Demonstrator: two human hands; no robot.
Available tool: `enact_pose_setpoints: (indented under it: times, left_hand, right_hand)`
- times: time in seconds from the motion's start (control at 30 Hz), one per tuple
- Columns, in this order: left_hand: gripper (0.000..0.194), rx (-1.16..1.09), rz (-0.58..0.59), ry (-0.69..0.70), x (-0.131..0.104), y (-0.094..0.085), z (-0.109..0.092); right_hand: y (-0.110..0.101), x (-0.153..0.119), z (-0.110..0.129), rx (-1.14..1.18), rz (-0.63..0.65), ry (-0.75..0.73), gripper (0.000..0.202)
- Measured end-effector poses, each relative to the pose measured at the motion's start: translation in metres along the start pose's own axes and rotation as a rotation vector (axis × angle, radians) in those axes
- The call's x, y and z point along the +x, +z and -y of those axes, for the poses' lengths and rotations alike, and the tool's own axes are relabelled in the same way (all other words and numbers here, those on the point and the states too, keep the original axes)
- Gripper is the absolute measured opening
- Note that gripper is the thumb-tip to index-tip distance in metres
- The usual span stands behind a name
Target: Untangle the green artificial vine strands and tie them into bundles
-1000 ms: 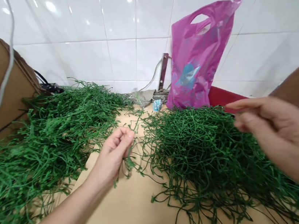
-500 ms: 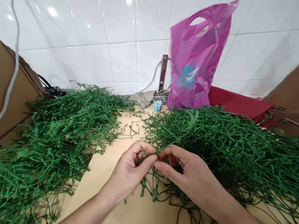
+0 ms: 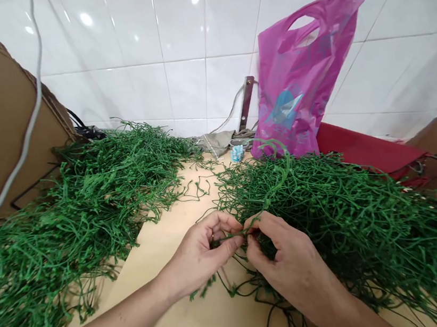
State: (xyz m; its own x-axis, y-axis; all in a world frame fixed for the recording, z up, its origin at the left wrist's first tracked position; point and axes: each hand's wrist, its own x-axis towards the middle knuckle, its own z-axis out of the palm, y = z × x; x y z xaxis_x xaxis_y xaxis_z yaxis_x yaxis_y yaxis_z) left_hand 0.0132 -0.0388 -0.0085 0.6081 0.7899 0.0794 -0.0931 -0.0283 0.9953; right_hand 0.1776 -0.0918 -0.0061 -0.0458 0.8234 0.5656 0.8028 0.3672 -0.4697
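Note:
My left hand (image 3: 208, 250) pinches a thin green strand with small knot-like ends between thumb and fingers. Close against it, my right hand (image 3: 284, 251) is closed on the same green strand (image 3: 276, 190), whose loose part arches up and away. Other green strands hang below my fingers, partly hidden by the hands. Right of my hands spreads a large heap of green strands (image 3: 353, 205). Whether the strands are cord or plastic stems, I cannot tell. A ring shows on a left finger.
Another heap of green strands (image 3: 87, 202) covers the left of the pale board (image 3: 164, 240). A cardboard box (image 3: 0, 128) and white cable (image 3: 28, 124) stand left. Behind are a purple plastic bag (image 3: 299, 77), a small blue-and-white item (image 3: 237, 153) and a red bag (image 3: 365, 147).
Both hands have drawn together at the fingertips, the right fingers pinching more tightly. The strand's loose end now arches higher. The whole view has shifted slightly.

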Motion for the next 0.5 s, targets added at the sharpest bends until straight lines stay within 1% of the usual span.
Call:
enact_pose_setpoints:
  times: [0.07, 0.17, 0.27, 0.33, 0.4, 0.43, 0.5]
  left_hand:
    - [0.018, 0.031, 0.007, -0.01, 0.0, -0.003, -0.002]
    - [0.023, 0.118, 0.02, -0.022, -0.002, -0.006, -0.007]
    - [0.027, 0.134, 0.022, 0.002, -0.004, -0.003, -0.015]
    - [0.03, 0.107, 0.021, 0.022, -0.006, -0.002, -0.019]
    - [0.033, 0.071, -0.002, 0.021, -0.006, -0.006, -0.02]
    - [0.036, 0.046, -0.035, 0.017, -0.006, -0.009, -0.019]
    - [0.039, -0.023, -0.143, 0.006, -0.003, -0.018, -0.014]
  right_hand:
    - [-0.002, 0.0, -0.005, -0.068, 0.002, -0.069, 0.018]
    - [-0.006, 0.003, -0.005, -0.098, -0.002, -0.141, 0.02]
    - [-0.014, 0.009, 0.002, -0.096, -0.038, -0.145, 0.02]
    - [-0.025, 0.014, 0.004, -0.055, -0.017, -0.095, 0.019]
    - [-0.044, 0.019, 0.0, -0.031, 0.0, 0.0, 0.018]
    - [-0.055, 0.021, -0.005, -0.048, -0.018, 0.064, 0.018]
    - [-0.076, 0.025, -0.019, -0.157, -0.187, 0.236, 0.013]
